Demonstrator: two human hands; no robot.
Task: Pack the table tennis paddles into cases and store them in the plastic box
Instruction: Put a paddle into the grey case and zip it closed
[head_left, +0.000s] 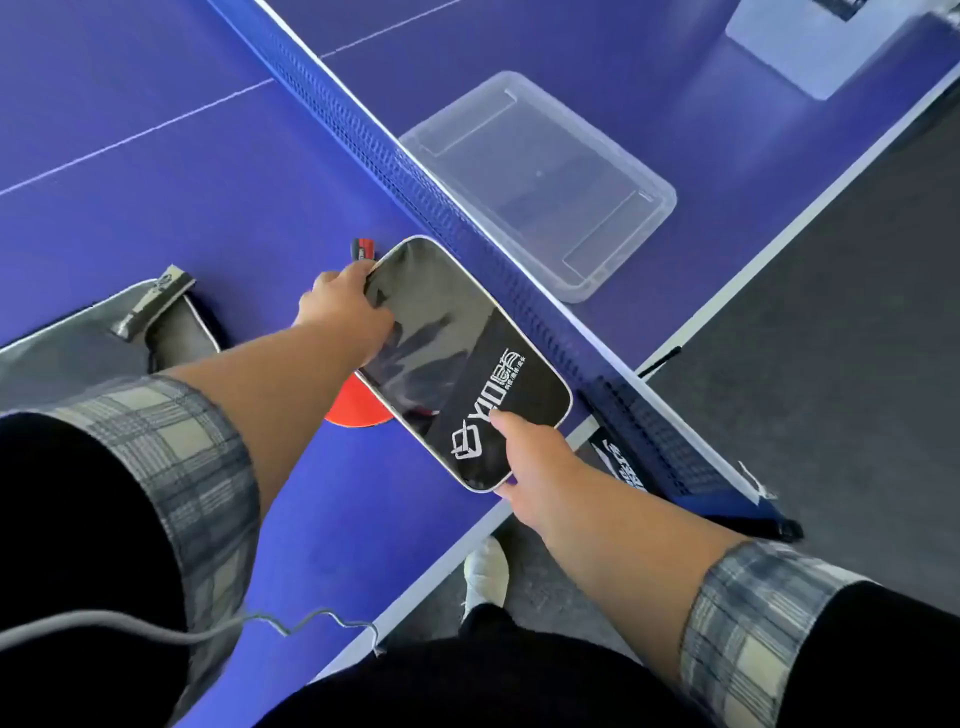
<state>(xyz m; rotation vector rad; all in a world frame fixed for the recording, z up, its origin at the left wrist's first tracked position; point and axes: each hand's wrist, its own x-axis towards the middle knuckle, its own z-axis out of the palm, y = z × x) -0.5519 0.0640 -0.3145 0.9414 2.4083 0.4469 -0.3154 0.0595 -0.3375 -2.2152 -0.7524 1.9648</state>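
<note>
Head view, case (457, 358) gripped by left hand (345, 306), right hand (524, 457) (paddle (353, 408) beneath)

Left grip (345, 306) and right grip (530, 462) hold the black case (467, 358) over a red paddle (353, 405) beside the net (363, 140).

A single wide-angle camera worn on the person's head looks forward and steeply down from close above the blue worktop (156, 171), whose net (395, 171) crosses the frame diagonally, with the plastic box (667, 202) beyond it at upper centre and the dark floor (831, 338) along the right.
</note>
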